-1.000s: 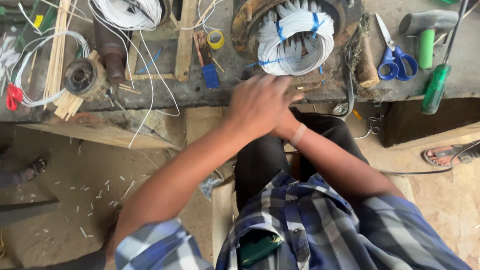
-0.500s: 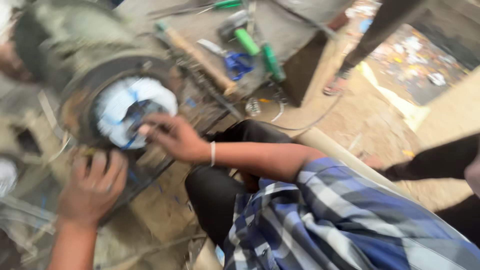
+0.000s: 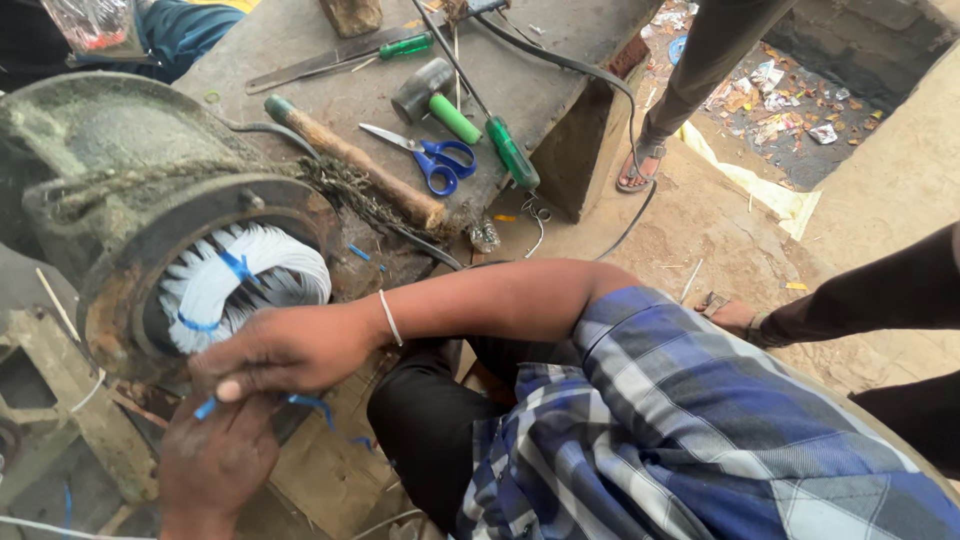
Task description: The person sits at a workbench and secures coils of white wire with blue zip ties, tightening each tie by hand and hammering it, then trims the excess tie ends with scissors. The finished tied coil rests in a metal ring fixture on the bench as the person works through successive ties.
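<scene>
At the motor's open end: 2 hands (image 3: 250,400) meet, just below the winding.
Right hand (image 3: 290,350): fingers curled narrow, pinching 1 blue tie strip (image 3: 205,408).
Left hand (image 3: 215,460): cupped beneath, grip hidden (cannot tell).
Motor housing (image 3: 110,190): 1, rusty, holding 1 white coil (image 3: 245,275) bound with blue ties.
Table (image 3: 560,50): 1 pair of blue scissors (image 3: 435,160), 1 hammer (image 3: 435,95), 2 green-handled screwdrivers (image 3: 510,150).

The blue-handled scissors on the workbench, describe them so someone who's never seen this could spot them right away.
Start from the big rusty motor housing with white windings. On the grey workbench to its right, the scissors lie flat between a wooden-handled tool and a green-handled hammer. They alone have blue loop handles; nearby grips are green or wood.
</scene>
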Demonstrator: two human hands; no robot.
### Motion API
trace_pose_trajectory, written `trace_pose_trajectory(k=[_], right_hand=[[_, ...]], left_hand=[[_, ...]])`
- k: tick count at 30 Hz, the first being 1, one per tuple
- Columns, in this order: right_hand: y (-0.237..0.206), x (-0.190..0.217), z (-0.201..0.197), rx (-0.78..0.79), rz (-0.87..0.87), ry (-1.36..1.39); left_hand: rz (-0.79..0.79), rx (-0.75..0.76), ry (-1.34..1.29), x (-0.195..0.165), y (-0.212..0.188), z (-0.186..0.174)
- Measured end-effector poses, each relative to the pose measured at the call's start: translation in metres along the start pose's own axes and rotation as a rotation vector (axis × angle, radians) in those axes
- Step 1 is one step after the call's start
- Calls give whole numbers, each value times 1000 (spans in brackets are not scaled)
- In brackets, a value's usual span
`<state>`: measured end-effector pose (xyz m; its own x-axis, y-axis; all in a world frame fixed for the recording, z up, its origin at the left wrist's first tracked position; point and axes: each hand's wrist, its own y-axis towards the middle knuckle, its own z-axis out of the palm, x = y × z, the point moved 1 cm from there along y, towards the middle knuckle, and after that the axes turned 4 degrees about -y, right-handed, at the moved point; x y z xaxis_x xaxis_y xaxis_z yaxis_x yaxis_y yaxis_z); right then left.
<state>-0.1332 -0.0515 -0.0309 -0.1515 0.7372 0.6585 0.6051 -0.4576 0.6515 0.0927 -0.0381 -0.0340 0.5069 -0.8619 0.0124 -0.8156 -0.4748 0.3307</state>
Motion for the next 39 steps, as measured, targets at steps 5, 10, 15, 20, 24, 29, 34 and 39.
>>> trace_pose_trajectory(k=[5, 10, 15, 20, 24, 29, 34, 39], right_hand=[[5, -13, -25, 176, -60, -249], [4, -16, -37, 213, 28, -324], [0, 7, -41, -26, -9, -104], [-11, 23, -32, -3, -33, -241], [-18, 23, -3, -18, -57, -680], [-24, 13, 29, -418, 66, -879], [-25, 4, 52, -584, 86, -705], [-24, 3, 58, -557, 55, -741]], left_hand=[[135, -20, 15, 23, 3, 1], [101, 11, 84, 11, 11, -4], [106, -90, 339, -29, 6, -16], [-96, -106, 213, -33, -3, -15], [-419, -387, -66, -39, -1, -16], [-578, -676, -232, -77, 9, -11], [-790, -792, -668, -82, 11, 10], [-900, -754, -854, -63, 4, 26]])
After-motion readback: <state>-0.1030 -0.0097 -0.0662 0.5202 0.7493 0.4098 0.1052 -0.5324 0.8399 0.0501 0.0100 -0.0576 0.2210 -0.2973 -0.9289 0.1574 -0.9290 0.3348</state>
